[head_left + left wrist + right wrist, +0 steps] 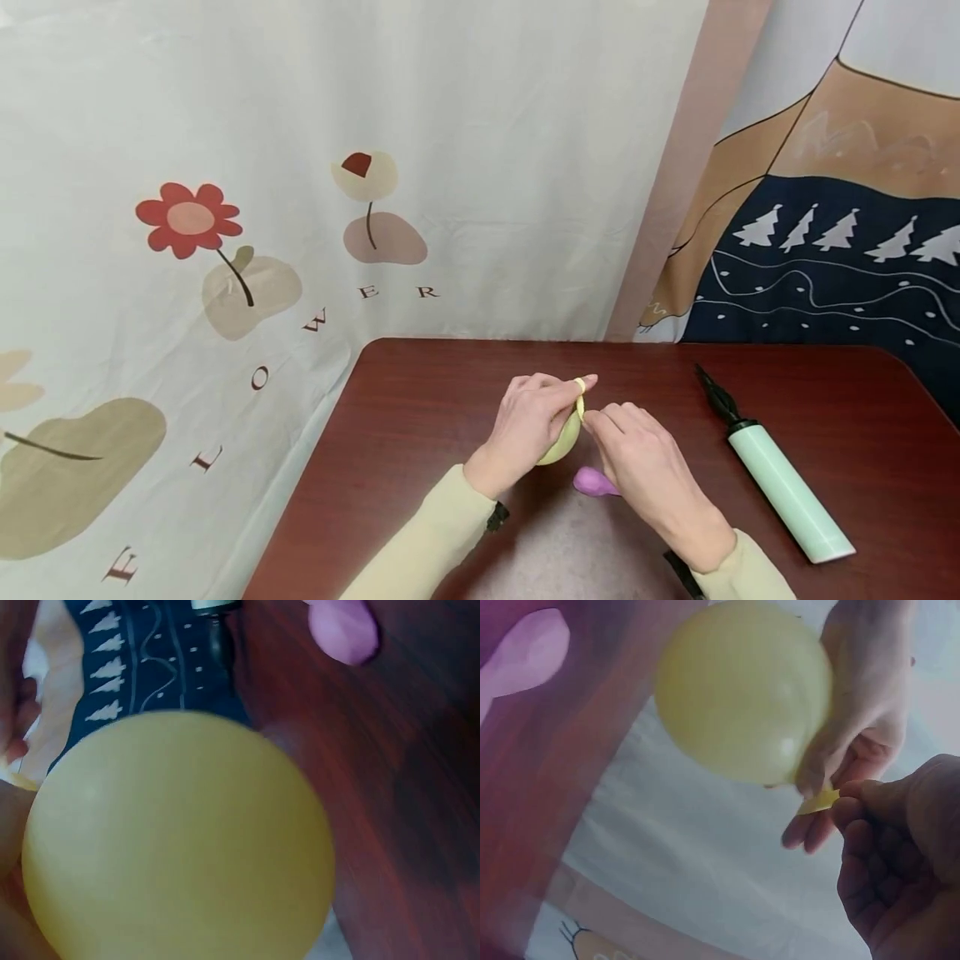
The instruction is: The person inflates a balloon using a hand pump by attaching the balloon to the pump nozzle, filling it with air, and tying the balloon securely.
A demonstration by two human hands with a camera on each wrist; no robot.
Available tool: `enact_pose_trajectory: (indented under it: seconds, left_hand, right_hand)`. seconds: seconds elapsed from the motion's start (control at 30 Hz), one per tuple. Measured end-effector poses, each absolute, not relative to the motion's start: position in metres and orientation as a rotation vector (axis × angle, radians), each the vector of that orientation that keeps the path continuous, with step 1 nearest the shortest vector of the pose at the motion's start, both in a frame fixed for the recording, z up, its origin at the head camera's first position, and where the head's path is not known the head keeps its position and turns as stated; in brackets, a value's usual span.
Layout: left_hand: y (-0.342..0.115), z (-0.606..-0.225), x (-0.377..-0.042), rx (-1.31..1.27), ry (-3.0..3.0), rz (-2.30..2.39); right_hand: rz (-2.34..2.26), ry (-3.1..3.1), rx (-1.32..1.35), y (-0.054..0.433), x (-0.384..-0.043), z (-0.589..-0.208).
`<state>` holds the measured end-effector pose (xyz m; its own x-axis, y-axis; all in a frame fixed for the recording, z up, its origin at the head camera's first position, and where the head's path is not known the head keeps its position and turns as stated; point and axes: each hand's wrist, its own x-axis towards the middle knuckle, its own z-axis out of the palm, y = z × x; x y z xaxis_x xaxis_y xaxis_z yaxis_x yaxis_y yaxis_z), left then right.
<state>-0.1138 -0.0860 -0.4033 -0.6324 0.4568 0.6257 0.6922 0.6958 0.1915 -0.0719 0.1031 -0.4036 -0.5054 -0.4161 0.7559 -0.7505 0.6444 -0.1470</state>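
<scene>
A round, inflated yellow balloon (pixel 742 690) hangs under my left hand (pixel 528 421), mostly hidden by it in the head view. My left fingers hold it near the neck, and a strand of the stretched neck (pixel 581 402) loops over a left finger. The right hand (pixel 648 454) pinches the neck's end between thumb and forefinger, as the right wrist view shows, with its other fingers curled. In the left wrist view the balloon's body fills the lower middle. An uninflated purple balloon (pixel 594 481) lies on the table beside the right hand, partly covered by it.
A mint-green balloon pump (pixel 791 492) with a black nozzle lies on the right of the dark red-brown table (pixel 420 400). Behind the table hang a pale flower-print curtain (pixel 510 125) and a dark-blue tree-patterned cloth (pixel 840 283).
</scene>
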Motion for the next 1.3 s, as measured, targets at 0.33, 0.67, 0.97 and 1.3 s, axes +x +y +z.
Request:
enact_pose_trajectory:
  seconds: [0.33,0.67,0.97,1.3]
  left_hand:
    - [-0.083,-0.417,-0.116,-0.952,-2.187,-0.365]
    - [-0.087,-0.413,-0.118,-1.271,-2.425,-1.229]
    - [-0.1,-0.416,-0.115,-1.081,-2.355,-2.17]
    - [-0.103,-0.418,-0.112,-1.128,-2.162,-2.477]
  right_hand:
    - [0.629,-2.153,0.862,0.106,-0.081,-0.39]
    - [0.903,-2.402,0.899,0.115,-0.093,-0.37]
    - [1.143,-2.552,0.757,0.126,-0.092,-0.377]
    - [1.658,-2.497,0.812,0.125,-0.092,-0.39]
